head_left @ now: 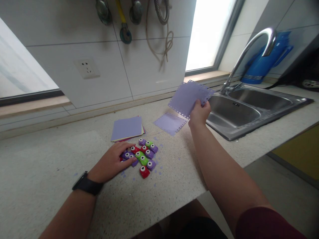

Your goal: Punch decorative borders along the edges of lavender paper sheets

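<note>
My right hand (199, 114) is raised above the counter, pinching a lilac paper sheet (189, 96) whose edges are punched with small holes. A second punched lilac sheet (170, 123) lies flat on the counter just below it. My left hand (113, 162), with a black watch at the wrist, rests on a cluster of small craft punches (144, 155) in purple, green and red; its fingers lie flat over the left ones. A stack of coloured paper (126, 128), lilac on top, sits behind the punches.
A steel sink (239, 109) with a curved tap (251, 46) lies at the right. Tiny lilac paper bits (159, 172) dot the speckled counter (50, 172). A wall socket (86, 68) and hanging tools (124, 20) are on the tiled wall. A blue object (261, 64) stands behind the sink.
</note>
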The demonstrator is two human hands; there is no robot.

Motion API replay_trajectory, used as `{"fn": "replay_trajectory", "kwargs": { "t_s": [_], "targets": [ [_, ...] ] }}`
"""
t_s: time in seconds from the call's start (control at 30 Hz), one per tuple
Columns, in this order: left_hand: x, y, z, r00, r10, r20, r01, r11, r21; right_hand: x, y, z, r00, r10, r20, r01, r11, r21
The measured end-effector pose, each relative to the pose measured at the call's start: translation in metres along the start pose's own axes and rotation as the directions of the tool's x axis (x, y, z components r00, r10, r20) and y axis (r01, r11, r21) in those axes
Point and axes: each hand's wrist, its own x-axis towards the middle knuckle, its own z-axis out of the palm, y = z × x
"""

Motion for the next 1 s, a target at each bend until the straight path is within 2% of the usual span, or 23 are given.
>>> {"fn": "replay_trajectory", "kwargs": {
  "t_s": [0.23, 0.5, 1.0],
  "targets": [
    [0.000, 0.000, 0.000, 1.000, -0.003, -0.011, 0.003, 1.000, 0.008, 0.000, -0.001, 0.000, 1.000, 0.008, 0.006, -0.008, 1.000, 0.000],
    [0.000, 0.000, 0.000, 1.000, -0.011, -0.010, 0.011, 1.000, 0.005, 0.001, 0.002, 0.000, 0.999, -0.003, -0.038, 0.001, 0.999, -0.038],
    [0.000, 0.003, -0.001, 1.000, -0.008, -0.010, 0.009, 1.000, 0.006, 0.008, 0.027, 0.004, 0.997, 0.026, -0.066, -0.027, 1.000, -0.010]
  ]
}}
